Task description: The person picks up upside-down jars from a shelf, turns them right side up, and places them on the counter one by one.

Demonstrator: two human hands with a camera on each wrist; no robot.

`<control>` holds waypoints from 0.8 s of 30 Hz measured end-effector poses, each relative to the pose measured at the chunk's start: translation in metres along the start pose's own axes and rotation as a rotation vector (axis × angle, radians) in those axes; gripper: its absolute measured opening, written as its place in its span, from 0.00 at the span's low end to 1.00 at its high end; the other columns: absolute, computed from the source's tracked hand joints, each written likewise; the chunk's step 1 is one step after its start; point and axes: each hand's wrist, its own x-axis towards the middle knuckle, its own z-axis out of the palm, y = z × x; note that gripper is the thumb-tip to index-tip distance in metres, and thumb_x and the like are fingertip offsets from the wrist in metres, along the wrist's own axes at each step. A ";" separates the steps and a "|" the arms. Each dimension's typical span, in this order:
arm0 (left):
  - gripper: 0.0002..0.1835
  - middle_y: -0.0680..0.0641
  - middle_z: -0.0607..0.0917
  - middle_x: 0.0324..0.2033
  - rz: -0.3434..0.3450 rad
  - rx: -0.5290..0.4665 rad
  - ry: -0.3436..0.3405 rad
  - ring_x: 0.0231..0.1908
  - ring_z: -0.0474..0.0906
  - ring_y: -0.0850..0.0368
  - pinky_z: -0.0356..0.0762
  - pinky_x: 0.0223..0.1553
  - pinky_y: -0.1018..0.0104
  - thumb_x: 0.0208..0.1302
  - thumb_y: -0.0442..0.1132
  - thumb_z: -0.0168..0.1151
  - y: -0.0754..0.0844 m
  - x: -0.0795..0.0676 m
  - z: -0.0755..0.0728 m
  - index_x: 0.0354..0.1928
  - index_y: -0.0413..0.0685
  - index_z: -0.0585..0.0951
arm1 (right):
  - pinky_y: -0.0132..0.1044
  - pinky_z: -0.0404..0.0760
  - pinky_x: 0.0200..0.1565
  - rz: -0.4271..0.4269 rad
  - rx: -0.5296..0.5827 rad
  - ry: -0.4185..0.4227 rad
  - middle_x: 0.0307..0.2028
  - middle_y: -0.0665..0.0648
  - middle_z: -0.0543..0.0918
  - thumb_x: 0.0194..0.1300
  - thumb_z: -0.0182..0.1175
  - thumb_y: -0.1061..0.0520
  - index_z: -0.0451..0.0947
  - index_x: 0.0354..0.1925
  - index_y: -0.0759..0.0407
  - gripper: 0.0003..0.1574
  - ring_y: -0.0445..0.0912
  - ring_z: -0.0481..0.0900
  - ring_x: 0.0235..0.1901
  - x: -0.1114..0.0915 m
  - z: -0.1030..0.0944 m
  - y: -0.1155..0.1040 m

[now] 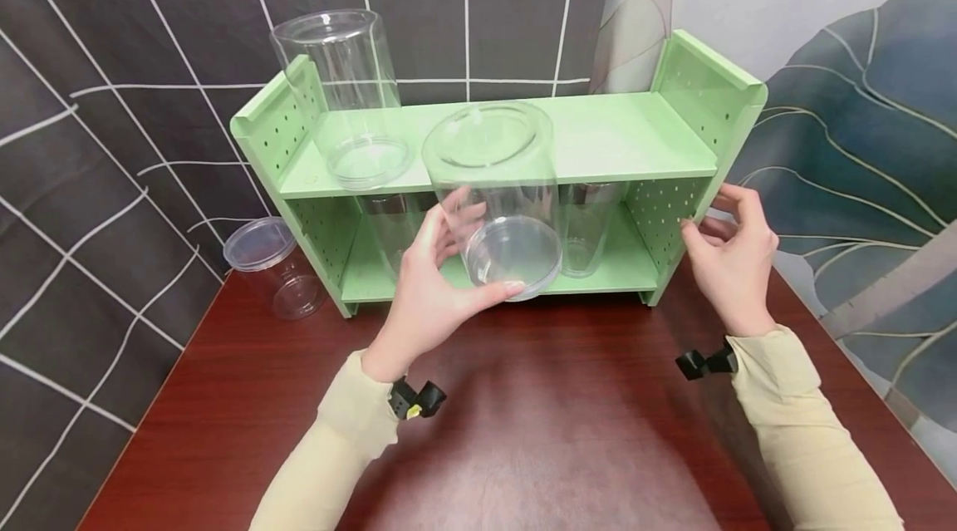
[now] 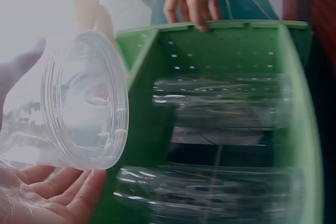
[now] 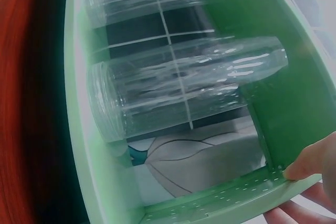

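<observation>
My left hand grips a clear plastic jar, thumb near its lower edge and fingers around the far side. The jar is held in front of a green two-tier shelf rack. In the left wrist view, the ridged, lid-like end of the jar faces the rack's lower tier. With my right hand I pinch the front edge of the rack's right side panel; the right wrist view shows the thumb inside and the fingers outside.
On the upper tier stands a tall clear jar, at the left. Two more clear jars stand on the lower tier. A lidded clear jar is on the red-brown table, left of the rack. Dark tiled wall rises behind.
</observation>
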 end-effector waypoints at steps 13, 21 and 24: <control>0.55 0.60 0.77 0.63 -0.147 0.075 -0.039 0.63 0.73 0.60 0.72 0.64 0.57 0.41 0.45 0.88 -0.033 -0.047 -0.003 0.72 0.58 0.65 | 0.24 0.82 0.43 -0.013 0.010 -0.007 0.52 0.58 0.82 0.62 0.67 0.66 0.75 0.63 0.53 0.31 0.37 0.85 0.44 -0.001 0.000 0.005; 0.58 0.56 0.72 0.67 -0.270 0.162 -0.071 0.60 0.73 0.55 0.73 0.63 0.54 0.39 0.46 0.88 -0.048 -0.068 -0.008 0.75 0.57 0.66 | 0.25 0.82 0.44 -0.011 -0.004 -0.014 0.52 0.58 0.82 0.63 0.67 0.65 0.75 0.64 0.51 0.31 0.38 0.85 0.45 -0.002 0.001 0.005; 0.57 0.56 0.74 0.65 -0.261 0.172 -0.088 0.59 0.74 0.56 0.73 0.62 0.55 0.38 0.48 0.88 -0.052 -0.073 -0.010 0.74 0.59 0.67 | 0.25 0.82 0.44 0.000 0.000 -0.018 0.53 0.58 0.82 0.64 0.67 0.64 0.74 0.64 0.50 0.32 0.38 0.85 0.45 -0.002 0.000 0.005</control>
